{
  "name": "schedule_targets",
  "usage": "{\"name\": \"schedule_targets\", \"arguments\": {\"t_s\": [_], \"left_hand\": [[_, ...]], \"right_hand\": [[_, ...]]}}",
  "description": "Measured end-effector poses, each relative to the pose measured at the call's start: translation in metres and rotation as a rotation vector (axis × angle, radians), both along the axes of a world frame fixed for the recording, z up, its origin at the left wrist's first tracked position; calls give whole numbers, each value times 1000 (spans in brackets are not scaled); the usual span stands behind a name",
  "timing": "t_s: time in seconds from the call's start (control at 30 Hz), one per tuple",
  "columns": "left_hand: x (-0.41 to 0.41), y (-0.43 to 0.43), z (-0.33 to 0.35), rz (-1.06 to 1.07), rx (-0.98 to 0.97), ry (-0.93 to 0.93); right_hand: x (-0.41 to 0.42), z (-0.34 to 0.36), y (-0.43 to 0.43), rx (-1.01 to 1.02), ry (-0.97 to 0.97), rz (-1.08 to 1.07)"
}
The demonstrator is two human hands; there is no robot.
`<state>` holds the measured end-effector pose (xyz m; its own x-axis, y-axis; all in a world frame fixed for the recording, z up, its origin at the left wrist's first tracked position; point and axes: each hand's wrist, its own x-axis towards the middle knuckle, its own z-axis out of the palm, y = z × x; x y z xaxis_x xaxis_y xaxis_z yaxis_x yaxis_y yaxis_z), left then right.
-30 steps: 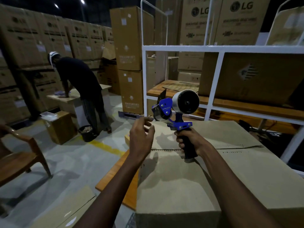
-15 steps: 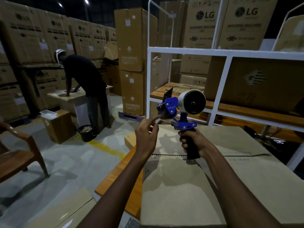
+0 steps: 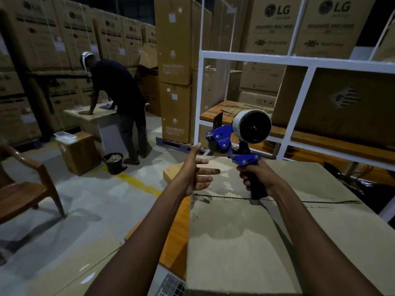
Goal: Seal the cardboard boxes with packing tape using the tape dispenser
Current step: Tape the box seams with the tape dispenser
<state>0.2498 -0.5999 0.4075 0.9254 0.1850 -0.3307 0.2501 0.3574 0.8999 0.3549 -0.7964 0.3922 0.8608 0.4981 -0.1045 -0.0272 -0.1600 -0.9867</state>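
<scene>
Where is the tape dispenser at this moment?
Head view, right of centre: the right hand holds the tape dispenser upright above the cardboard box, with the left hand just left of it.

I have both bare forearms stretched forward, drawing closer together towards the hands. My left hand (image 3: 197, 175) is loose and holds nothing, with the thumb pointing up and away and the fingers spread towards the right hand. My right hand (image 3: 257, 178) is raised, fingers curled round the handle of the tape dispenser (image 3: 224, 142). In this dim light, my left thumb tip seems just short of it.
</scene>
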Motion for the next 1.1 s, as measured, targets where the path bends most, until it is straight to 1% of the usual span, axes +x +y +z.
{"name": "schedule_targets", "arguments": {"t_s": [0.1, 0.17, 0.27, 0.33, 0.53, 0.7, 0.77, 0.83, 0.97, 1.1], "left_hand": [[-3, 3, -4, -160, 13, 46], [-3, 6, -7, -213, -37, 40], [-4, 8, -7, -163, -195, -15], [-5, 10, -4, -95, -201, -53], [-6, 10, -5, 43, 4, -45], [-8, 12, -13, 98, 257, -92], [-9, 17, -15, 83, 387, -120], [-11, 21, -17, 58, 478, -141], [-12, 27, -20, 6, 595, -154], [-16, 31, -33, -44, 648, -151]], "right_hand": [[1, 2, 2, 5, -7, -1], [2, 4, 4, 1, -12, 3], [3, 6, 4, -23, -33, 23], [3, 7, 4, -52, -59, 41], [1, 8, 6, -104, -132, 78], [2, 2, 5, -176, -212, 84], [3, -1, 4, -196, -241, 83], [4, -3, 3, -224, -262, 81], [5, -6, 1, -273, -292, 53], [1, -7, -2, -344, -366, 62]]}}
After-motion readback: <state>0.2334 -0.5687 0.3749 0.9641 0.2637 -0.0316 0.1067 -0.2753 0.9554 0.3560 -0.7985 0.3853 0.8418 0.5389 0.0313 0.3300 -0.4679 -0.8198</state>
